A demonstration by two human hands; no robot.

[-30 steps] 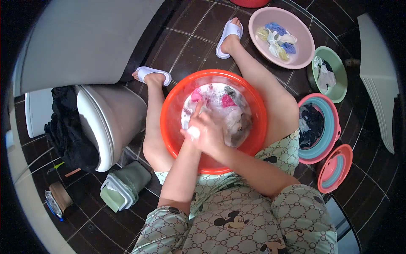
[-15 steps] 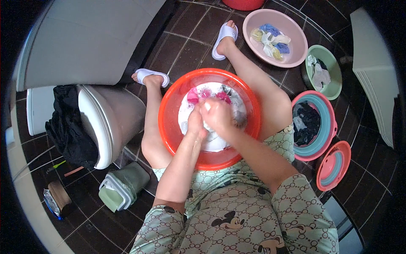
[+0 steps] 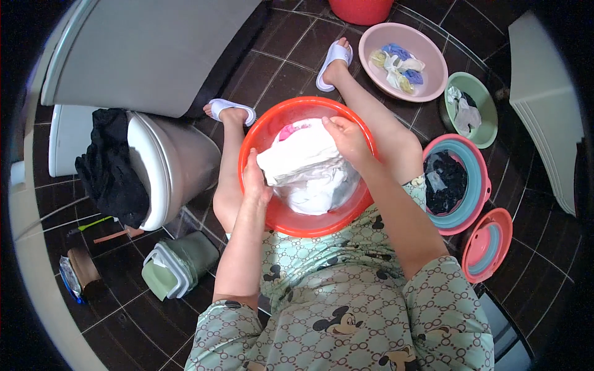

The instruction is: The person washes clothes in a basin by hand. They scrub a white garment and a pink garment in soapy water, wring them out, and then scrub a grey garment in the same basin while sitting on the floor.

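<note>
Since half a second ago, your hands have drawn apart from the middle of the basin, and a white cloth [image 3: 303,157] has come up spread between them. Your left hand [image 3: 254,179] is closed on the cloth's left edge, with some fingers hidden, and overlaps the basin's left rim in view. Your right hand [image 3: 349,142] pinches the cloth's far right corner between thumb and fingers, inside the basin's right edge. The cloth is in the red basin [image 3: 303,224], its far part raised and the rest bunched toward the near edge. A pink cloth [image 3: 292,131] shows beyond it, by the basin's far edge.

The basin sits between your legs [image 3: 396,145]. Beyond your right leg, down the right side of the floor [image 3: 120,324], stand a pale pink basin [image 3: 431,55] with blue, white and yellow cloths [image 3: 399,65], a green basin [image 3: 489,127] with light and dark cloths [image 3: 467,117], a pink-and-blue tub [image 3: 473,179] with black cloth [image 3: 447,195], and a smaller pink tub [image 3: 473,244]. Toward the floor's left edge, a black garment [image 3: 111,170] drapes the toilet [image 3: 176,164], and a green bin [image 3: 201,256] stands nearer you.
</note>
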